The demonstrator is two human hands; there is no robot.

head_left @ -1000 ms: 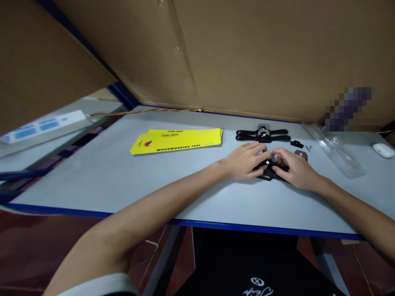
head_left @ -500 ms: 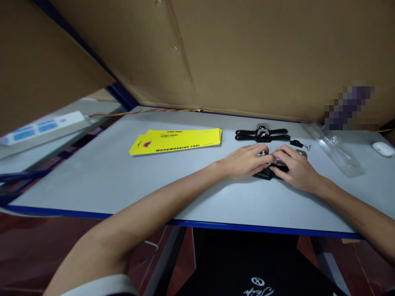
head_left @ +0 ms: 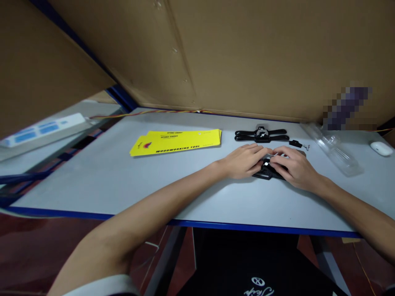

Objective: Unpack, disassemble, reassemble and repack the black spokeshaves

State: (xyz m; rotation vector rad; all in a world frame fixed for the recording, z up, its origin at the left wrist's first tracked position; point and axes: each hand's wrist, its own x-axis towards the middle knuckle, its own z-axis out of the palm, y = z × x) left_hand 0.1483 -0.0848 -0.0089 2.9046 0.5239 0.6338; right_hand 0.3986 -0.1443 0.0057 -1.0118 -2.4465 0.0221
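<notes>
The left hand (head_left: 246, 161) and right hand (head_left: 293, 167) have just shifted, baring one bright silver piece (head_left: 266, 163) on the flat black metal tool (head_left: 271, 172) beneath them, where the handling seems centred; both curl nearly closed, but I can't tell what they pinch. Beyond the grip lie two black long-handled tools (head_left: 262, 139) and one small black plate (head_left: 295, 144); leftward, at least two yellow printed cards (head_left: 179, 142).

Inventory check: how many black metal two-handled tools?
3: rear tool and front tool together, farther back; third tool partly under left hand and right hand. More may be hidden.
</notes>
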